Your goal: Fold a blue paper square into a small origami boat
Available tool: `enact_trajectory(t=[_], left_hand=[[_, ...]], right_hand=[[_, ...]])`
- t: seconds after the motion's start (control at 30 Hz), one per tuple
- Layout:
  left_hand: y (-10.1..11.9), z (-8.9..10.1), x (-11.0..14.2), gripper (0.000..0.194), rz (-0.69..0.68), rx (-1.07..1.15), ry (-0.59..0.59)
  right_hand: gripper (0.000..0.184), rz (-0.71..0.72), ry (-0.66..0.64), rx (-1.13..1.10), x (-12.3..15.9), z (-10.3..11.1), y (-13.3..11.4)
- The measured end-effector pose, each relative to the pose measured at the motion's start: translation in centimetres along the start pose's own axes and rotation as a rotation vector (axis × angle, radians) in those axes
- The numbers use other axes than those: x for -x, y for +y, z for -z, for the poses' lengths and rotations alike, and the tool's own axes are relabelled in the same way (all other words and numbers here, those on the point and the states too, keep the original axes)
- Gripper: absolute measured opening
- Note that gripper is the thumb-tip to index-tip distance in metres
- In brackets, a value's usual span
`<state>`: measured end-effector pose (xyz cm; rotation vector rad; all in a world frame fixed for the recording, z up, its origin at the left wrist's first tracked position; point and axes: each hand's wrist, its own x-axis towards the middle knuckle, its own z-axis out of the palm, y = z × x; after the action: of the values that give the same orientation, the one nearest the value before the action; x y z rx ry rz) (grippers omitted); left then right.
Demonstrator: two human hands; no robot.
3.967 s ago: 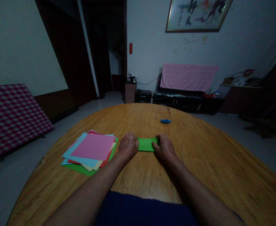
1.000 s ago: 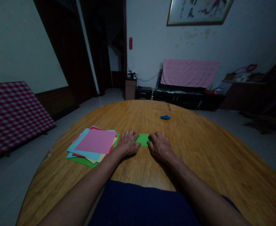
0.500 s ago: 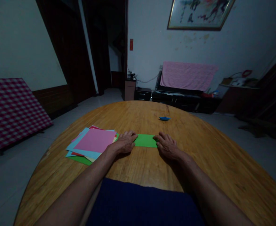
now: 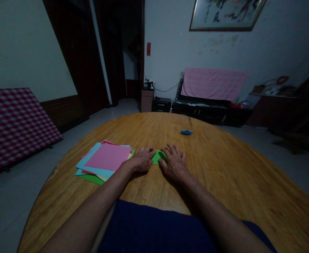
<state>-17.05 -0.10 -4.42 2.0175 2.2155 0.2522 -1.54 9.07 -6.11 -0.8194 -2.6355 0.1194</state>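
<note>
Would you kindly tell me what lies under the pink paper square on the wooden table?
Under the pink paper square, light blue, red, cream and green sheets show at its edges; their covered middles cannot be seen.

Dark blue clothes (image 4: 151,228) show by the near edge of the worktop (image 4: 223,182). The left arm (image 4: 91,203) and left hand (image 4: 142,159) are bare, and so are the right arm (image 4: 212,211) and right hand (image 4: 173,164).

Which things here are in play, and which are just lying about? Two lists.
In play: left hand; right hand; folded green paper; paper stack

Lying about: blue paper boat; pink cloth; checked board; framed picture
</note>
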Motion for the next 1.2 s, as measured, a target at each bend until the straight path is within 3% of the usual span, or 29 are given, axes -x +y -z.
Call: enact_trajectory(t=[0.27, 0.5, 0.67, 0.83, 1.03, 1.2], left_hand=[[-0.4, -0.2, -0.2, 0.045, -0.018, -0.002, 0.002], [-0.4, -0.2, -0.1, 0.045, -0.025, 0.008, -0.013], [-0.2, 0.1, 0.0, 0.043, -0.006, 0.041, -0.009], [-0.2, 0.1, 0.0, 0.044, -0.01, 0.022, -0.007], [0.1, 0.1, 0.1, 0.044, -0.026, -0.008, 0.017], [0.5, 0.7, 0.0, 0.045, -0.044, -0.003, 0.01]], right_hand=[[0.047, -0.043, -0.164, -0.007, 0.1, -0.1, 1.0], [0.058, -0.199, -0.357, 0.009, 0.2, 2.2, 6.1], [0.061, -0.094, -0.334, -0.047, -0.3, 3.2, 9.3], [0.053, -0.048, -0.216, -0.236, -1.0, 1.8, 7.6], [0.043, 0.037, -0.079, -0.061, -1.1, 0.7, 4.8], [0.035, 0.015, -0.086, 0.013, -1.4, 1.4, 4.1]])
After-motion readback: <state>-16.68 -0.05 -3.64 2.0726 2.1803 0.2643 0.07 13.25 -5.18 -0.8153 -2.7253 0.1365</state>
